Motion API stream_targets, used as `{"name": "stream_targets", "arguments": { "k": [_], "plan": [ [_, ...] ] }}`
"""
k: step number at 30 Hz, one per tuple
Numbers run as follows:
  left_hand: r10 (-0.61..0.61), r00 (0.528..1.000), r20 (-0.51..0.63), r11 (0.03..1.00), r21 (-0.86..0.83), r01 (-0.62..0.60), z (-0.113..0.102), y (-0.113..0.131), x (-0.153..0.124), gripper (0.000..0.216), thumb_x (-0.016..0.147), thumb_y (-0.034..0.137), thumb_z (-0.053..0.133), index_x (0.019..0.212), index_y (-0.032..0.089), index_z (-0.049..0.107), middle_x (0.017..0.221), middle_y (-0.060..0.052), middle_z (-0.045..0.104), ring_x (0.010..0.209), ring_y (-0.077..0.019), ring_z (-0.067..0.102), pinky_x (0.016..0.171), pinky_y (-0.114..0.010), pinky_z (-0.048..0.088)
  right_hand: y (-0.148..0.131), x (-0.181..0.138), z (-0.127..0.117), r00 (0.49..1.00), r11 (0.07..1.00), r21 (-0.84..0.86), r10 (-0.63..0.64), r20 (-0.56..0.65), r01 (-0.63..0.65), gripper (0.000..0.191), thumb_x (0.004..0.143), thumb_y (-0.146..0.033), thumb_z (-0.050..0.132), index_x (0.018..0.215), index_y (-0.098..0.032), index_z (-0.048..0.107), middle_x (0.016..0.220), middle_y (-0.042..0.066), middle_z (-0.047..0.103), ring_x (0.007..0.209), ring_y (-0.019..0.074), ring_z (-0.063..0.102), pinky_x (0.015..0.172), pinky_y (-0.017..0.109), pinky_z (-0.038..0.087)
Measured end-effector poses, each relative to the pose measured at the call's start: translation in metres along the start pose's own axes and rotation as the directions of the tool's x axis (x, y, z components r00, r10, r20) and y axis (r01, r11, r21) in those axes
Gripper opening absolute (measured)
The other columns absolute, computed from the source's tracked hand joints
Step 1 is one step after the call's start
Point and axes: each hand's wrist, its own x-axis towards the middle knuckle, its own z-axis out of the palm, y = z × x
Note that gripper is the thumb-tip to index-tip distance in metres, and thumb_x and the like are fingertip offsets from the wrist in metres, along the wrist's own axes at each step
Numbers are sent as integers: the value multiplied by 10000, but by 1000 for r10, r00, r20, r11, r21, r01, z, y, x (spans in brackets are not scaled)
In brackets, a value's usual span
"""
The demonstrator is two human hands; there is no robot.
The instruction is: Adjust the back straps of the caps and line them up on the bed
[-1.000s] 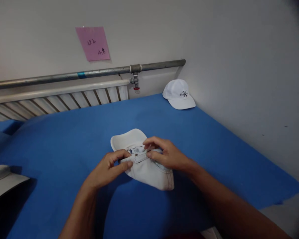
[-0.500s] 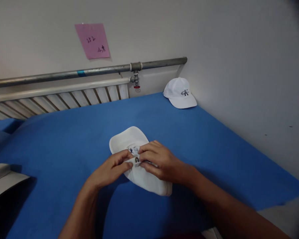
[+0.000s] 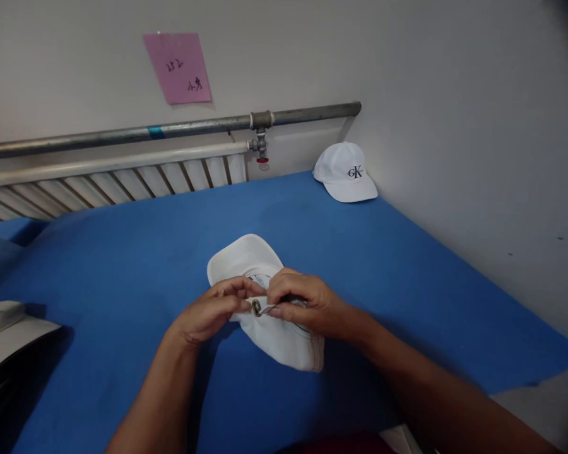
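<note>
Two hands work one white cap (image 3: 269,328) lying upside down on the blue desk (image 3: 383,265): left hand (image 3: 213,312) and right hand (image 3: 300,302) each pinch its strap at the metal buckle (image 3: 256,308), fingers hiding the strap ends. Second cap (image 3: 345,180) rests in the wall corner beside a radiator (image 3: 123,183).

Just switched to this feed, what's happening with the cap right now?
A person has a white cap lying upside down on the blue table. The left hand and right hand both pinch the back strap at its metal buckle, brim pointing away. A second white cap with a dark logo sits in the far corner by the wall, under the pipe.
</note>
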Motion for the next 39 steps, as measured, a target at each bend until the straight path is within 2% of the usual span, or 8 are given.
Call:
{"name": "stream_targets", "arguments": {
  "k": [3,7,10,14,19,23,33,39],
  "plan": [
    [-71,995,-77,982,-181,56,-1,0,3,210,734,275,688,882,126,701,818,-57,666,726,-155,609,662,-255,466,1,0,0,999,999,10,-52,4,52,20,841,-192,628,826,-187,640,798,16,647,855,138,579,878,333,447],
    [-115,988,-102,955,-286,81,-2,1,3,161,704,175,729,854,127,697,751,-38,682,649,-136,631,623,-241,489,1,0,-1,997,998,-14,-64,35,65,30,851,-201,624,830,-182,632,804,18,639,852,140,572,881,332,442],
    [-67,995,-79,961,-274,43,-2,3,0,241,651,96,753,882,131,693,761,-27,694,646,-121,637,626,-219,490,-1,0,0,999,998,-60,-35,13,36,54,856,-207,614,809,-182,626,767,14,623,827,142,561,854,318,443],
    [-5,996,-88,969,-246,-17,3,5,-1,289,597,70,779,863,133,686,738,-18,690,636,-108,630,608,-189,482,-3,0,3,994,996,-92,10,-107,-20,70,832,-194,614,763,-188,602,745,10,613,779,137,548,785,289,445],
    [59,978,-200,978,-186,-97,13,5,1,329,545,60,812,839,134,682,701,13,649,578,-63,577,542,-141,459,-2,0,6,977,997,-67,29,-209,-44,99,795,-160,579,706,-188,543,737,8,592,743,134,539,741,286,444],
    [97,961,-258,982,-130,-134,17,3,1,333,536,61,821,829,137,681,722,9,648,595,-66,579,535,-140,470,0,0,6,979,995,-101,-10,-203,-11,131,757,-109,565,670,-189,509,704,2,577,715,130,528,734,286,439],
    [148,961,-232,987,-28,-158,16,-1,1,330,578,60,823,861,169,691,799,10,647,674,-70,593,584,-137,489,-1,-3,9,985,957,-290,-58,-163,9,156,712,-58,515,663,-193,454,672,-6,534,683,126,479,698,272,409],
    [143,966,-214,988,-20,-150,20,2,1,330,584,74,834,864,168,685,797,9,631,710,-73,581,600,-135,490,-7,-1,7,995,937,-348,-26,-94,-9,178,726,-46,524,643,-187,453,627,-18,511,669,122,465,700,267,407]
  ]
}}
